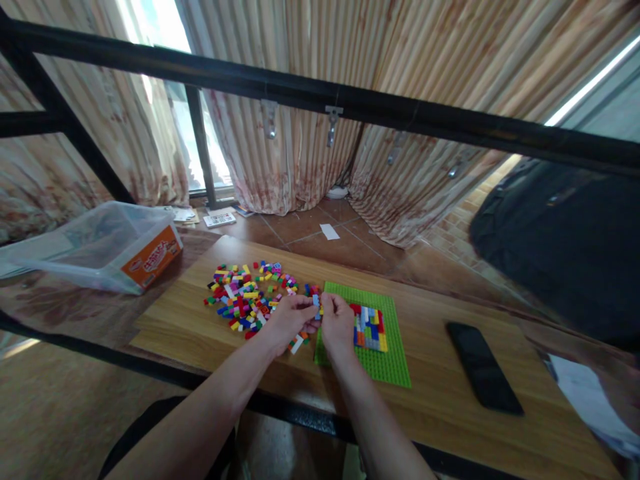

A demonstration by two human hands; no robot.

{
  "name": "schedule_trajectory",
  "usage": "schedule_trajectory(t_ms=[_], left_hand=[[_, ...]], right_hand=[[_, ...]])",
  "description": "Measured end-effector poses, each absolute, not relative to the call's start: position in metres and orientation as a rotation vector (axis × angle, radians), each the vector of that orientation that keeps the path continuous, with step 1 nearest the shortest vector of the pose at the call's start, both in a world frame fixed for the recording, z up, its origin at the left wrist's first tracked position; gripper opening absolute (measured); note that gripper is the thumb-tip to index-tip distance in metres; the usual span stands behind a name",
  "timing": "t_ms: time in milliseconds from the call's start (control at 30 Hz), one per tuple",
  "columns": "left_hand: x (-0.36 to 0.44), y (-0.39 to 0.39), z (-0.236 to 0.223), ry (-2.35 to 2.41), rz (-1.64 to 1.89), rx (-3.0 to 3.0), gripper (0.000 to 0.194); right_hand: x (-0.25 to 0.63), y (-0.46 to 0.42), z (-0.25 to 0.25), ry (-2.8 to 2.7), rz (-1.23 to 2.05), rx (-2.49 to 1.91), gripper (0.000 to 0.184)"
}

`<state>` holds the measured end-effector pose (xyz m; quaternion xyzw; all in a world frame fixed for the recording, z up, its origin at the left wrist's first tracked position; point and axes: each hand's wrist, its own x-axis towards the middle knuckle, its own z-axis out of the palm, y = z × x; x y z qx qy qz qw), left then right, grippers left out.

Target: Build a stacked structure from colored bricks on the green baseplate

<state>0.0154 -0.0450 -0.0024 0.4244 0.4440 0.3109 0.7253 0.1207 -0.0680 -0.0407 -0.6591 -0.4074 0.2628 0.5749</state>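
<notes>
My left hand (291, 318) pinches a light blue toy brick (316, 301) between thumb and fingers, beside the loose pile. Close against it, my right hand (337, 321) is closed at the left part of the green baseplate (395, 353), and a bit of yellow brick (321, 309) shows at its fingertips. On the baseplate sits a flat block of joined bricks (371, 328) in red, white, blue, orange, grey and yellow. A pile of loose coloured bricks (243, 297) spreads to the left of my hands. My fingers partly hide what they hold.
A black phone (483, 367) lies on the wooden board (430, 393) at the right. A clear plastic bin (100, 247) with an orange label stands at the left. A black metal rail (310, 93) with hanging clips crosses in front of the curtains (310, 167). White papers (585, 393) lie at far right.
</notes>
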Motion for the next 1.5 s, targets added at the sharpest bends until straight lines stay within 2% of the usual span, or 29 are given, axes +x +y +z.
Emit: schedule_trajectory(t_ms=[300,467,667,800,1233,1400,1500], left_hand=[[0.02,-0.049,-0.007,0.961,0.78,0.928,0.022],[0.014,-0.045,0.001,0.972,0.749,0.891,0.022],[-0.004,-0.024,0.006,1.175,0.962,0.944,0.015],[-0.01,-0.019,0.004,1.198,0.916,0.99,0.015],[0.005,-0.032,0.002,0.853,0.701,1.052,0.028],[0.021,-0.042,0.0,0.827,0.684,1.141,0.035],[0.028,-0.048,-0.001,0.863,0.684,1.168,0.035]], right_hand=[[0.117,-0.074,-0.033,-1.15,0.397,-1.737,0.032],[0.118,-0.072,-0.035,-1.14,0.462,-1.668,0.032],[0.113,-0.071,-0.039,-1.353,0.427,-1.761,0.031],[0.113,-0.07,-0.041,-1.41,0.424,-1.766,0.035],[0.126,-0.076,-0.026,-1.138,0.706,-1.39,0.033],[0.145,-0.086,-0.02,-1.019,0.706,-1.386,0.028],[0.178,-0.097,-0.011,-0.938,0.615,-1.459,0.033]])
